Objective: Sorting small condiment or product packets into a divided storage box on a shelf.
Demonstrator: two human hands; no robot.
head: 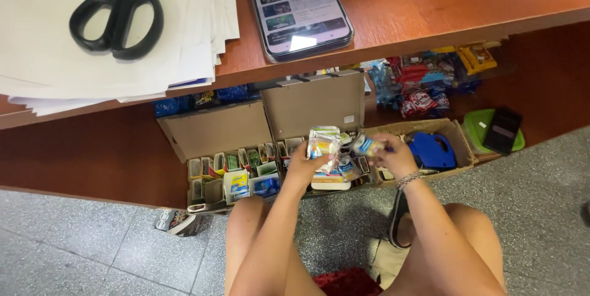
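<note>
My left hand holds up a bundle of small white and green packets over an open cardboard box. My right hand, with a bracelet on its wrist, grips one small packet just right of the bundle. Both hands hover above the box's rows of small packets, set on a low shelf under a wooden desk.
On the desk top lie black scissors on a stack of papers and a phone with a lit screen. A blue tool sits in the right box, a green container beyond, snack bags behind. My knees are over grey floor.
</note>
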